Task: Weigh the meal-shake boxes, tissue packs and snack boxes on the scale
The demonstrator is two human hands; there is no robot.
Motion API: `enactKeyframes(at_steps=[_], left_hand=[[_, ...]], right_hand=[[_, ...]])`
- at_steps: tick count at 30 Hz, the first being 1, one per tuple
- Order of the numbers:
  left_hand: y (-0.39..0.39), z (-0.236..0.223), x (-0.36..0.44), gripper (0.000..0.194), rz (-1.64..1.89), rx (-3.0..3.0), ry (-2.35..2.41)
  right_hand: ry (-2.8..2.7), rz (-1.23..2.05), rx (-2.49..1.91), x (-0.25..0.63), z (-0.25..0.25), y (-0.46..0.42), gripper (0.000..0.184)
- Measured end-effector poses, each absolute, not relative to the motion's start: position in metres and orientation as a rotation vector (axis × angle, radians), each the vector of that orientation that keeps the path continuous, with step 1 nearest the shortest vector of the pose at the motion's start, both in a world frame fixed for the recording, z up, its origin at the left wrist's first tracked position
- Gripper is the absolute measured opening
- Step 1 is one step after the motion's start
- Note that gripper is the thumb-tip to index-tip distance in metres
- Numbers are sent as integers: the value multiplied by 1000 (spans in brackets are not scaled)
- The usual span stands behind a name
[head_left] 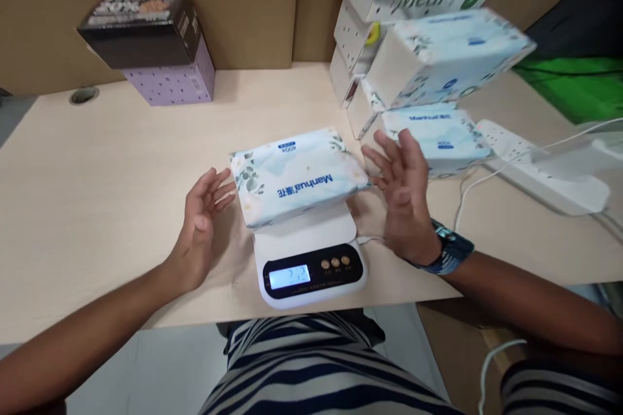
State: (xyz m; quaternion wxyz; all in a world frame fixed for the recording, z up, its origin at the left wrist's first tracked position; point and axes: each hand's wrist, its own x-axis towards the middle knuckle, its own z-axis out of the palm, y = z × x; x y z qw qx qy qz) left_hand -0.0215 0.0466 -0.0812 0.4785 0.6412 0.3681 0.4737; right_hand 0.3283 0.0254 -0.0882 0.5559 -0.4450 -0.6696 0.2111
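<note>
A tissue pack (302, 175) with blue lettering and flower prints rests on a white digital scale (306, 233), overhanging its plate on both sides. The scale's small display is lit, but its digits are too blurred to read. Beside the pack's left end is my left hand (202, 227), open with fingers apart and their tips close to the wrapper. My right hand (403, 194) is open too, raised at the pack's right end, its fingers spread and slightly blurred. Whether either hand's fingertips touch the wrapper, I cannot tell. A patterned band circles my right wrist.
More tissue packs (438, 136) are stacked at the right, beside white printed boxes (363, 32). A white power strip (549, 168) with cables lies farther right. At the back left, a black box (141, 32) sits on a purple box (175, 81), near a cable hole (84, 96).
</note>
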Motion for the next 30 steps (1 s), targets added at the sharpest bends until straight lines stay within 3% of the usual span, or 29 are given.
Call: enactKeyframes(at_steps=[11,22,30], left_hand=[[53,-86,-23,73,1137,1673,865],[49,-72,-17,60,1199,1720,944],[47,-71,-14,60,1167,1698,956]], right_hand=[[-1522,539,-1105,336,-88,22,72],[-1505,651,-1077,330,-77,18,62],[-1522,659,-1135,328,-78,17,67]])
